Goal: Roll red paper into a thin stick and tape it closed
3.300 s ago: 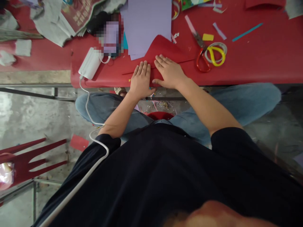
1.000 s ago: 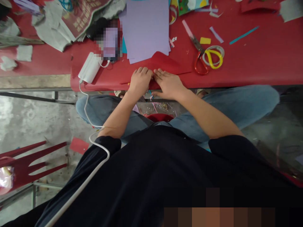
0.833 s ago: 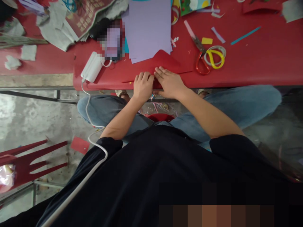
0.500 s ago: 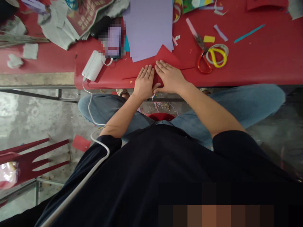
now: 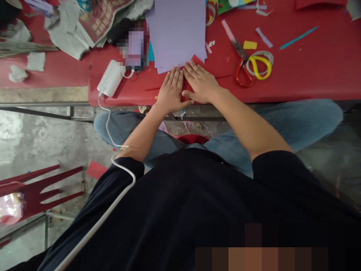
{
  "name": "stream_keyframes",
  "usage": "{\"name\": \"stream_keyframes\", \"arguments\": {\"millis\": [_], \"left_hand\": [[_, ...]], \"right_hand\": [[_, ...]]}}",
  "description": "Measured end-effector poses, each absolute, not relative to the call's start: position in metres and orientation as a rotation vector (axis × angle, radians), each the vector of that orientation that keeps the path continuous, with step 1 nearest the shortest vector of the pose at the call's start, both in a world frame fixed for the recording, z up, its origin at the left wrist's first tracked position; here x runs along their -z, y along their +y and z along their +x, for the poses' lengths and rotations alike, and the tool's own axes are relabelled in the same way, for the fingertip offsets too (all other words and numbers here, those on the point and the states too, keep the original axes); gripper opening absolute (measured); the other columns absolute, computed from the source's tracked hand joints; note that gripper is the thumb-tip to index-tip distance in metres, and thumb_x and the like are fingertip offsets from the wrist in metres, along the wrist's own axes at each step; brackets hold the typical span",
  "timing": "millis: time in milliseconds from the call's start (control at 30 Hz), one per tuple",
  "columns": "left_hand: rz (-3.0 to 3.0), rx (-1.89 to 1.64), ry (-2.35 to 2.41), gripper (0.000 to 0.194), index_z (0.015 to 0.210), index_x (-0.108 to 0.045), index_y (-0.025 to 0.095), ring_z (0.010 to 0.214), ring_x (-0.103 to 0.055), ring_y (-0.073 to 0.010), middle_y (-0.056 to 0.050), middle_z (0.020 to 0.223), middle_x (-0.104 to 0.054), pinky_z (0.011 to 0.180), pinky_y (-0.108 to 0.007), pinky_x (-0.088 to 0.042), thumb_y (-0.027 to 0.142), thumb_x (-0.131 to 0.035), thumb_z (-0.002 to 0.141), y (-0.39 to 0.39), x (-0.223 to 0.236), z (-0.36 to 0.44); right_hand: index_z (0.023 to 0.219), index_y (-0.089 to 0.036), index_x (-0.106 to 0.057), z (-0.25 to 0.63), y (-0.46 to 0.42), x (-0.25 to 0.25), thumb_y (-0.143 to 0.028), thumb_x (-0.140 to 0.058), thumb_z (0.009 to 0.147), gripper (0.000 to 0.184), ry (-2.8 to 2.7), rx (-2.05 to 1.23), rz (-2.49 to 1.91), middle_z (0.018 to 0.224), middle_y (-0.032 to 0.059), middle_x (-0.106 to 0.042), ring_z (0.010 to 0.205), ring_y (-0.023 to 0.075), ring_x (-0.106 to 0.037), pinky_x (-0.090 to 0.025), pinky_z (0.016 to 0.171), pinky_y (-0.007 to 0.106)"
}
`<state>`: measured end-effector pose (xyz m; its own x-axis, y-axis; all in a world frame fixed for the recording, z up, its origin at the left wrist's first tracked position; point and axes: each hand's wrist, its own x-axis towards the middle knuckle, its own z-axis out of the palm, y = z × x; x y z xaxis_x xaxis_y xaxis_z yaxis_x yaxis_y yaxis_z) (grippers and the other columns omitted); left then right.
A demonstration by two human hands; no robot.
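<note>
A folded sheet of red paper (image 5: 222, 77) lies near the front edge of the red table (image 5: 310, 71). My left hand (image 5: 171, 90) lies flat on it, fingers stretched out and together. My right hand (image 5: 200, 82) lies flat beside it, fingers spread, pressing the same paper. The two hands touch at the thumbs. Most of the red paper is hidden under them. A stack of lilac paper (image 5: 179, 32) sits just beyond my fingertips.
Scissors with red and yellow handles (image 5: 248, 64) lie to the right, by a tape ring and paper scraps. A white power bank (image 5: 110, 77) with a cable sits to the left, newspapers (image 5: 90, 22) behind it. A red chair (image 5: 36, 192) stands on the floor at left.
A second ago my left hand's fingers were curled at the paper's near edge. Both hands have since flattened and slid forward over the red paper toward the lilac stack.
</note>
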<state>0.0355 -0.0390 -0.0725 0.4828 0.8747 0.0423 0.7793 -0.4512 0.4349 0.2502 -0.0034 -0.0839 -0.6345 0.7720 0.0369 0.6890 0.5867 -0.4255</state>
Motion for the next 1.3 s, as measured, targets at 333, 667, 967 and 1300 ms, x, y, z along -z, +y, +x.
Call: {"name": "stream_keyframes", "arguments": {"millis": [333,667,967,1300], "left_hand": [[2.319,-0.357,1.426,0.119,0.175,-0.033,0.03,0.178,-0.001,-0.0303,0.0,0.186,-0.024,0.149,-0.056,-0.007,0.084,-0.072,0.077,-0.013,0.073,0.037],[2.334,-0.277,1.444,0.114,0.175,-0.021,0.048,0.177,0.008,-0.014,0.017,0.175,-0.043,0.15,-0.043,0.0,0.086,-0.057,0.075,0.021,0.072,0.034],[2.355,-0.32,1.436,0.102,0.172,-0.023,0.053,0.178,-0.001,-0.022,0.026,0.18,-0.023,0.15,-0.054,0.001,0.08,-0.056,0.08,0.052,0.075,0.031],[2.443,-0.437,1.418,0.03,0.108,-0.072,0.048,0.143,-0.054,-0.0347,-0.004,0.14,-0.071,0.124,-0.066,-0.047,0.059,-0.053,0.087,0.055,0.073,0.026]], "right_hand": [[0.177,-0.036,-0.027,0.244,0.028,0.096,-0.102,-0.025,0.075,0.122,-2.447,-0.646,-1.31,0.182,-0.0188,-0.002,0.176,0.0258,0.009,0.01,0.146,0.046],[0.172,-0.041,-0.038,0.237,0.065,0.107,-0.104,-0.019,0.057,0.133,-2.284,-0.626,-1.399,0.179,-0.0153,-0.011,0.173,0.0169,0.013,0.012,0.139,0.026],[0.175,-0.023,-0.031,0.241,0.087,0.098,-0.098,-0.018,0.092,0.113,-2.359,-0.52,-1.294,0.184,-0.0054,-0.004,0.176,0.0265,0.006,0.008,0.143,0.056],[0.179,-0.028,-0.02,0.239,0.09,0.091,-0.077,-0.013,0.098,0.095,-2.385,-0.481,-1.384,0.186,-0.0113,0.001,0.176,0.0369,-0.002,0.003,0.143,0.059]]}}
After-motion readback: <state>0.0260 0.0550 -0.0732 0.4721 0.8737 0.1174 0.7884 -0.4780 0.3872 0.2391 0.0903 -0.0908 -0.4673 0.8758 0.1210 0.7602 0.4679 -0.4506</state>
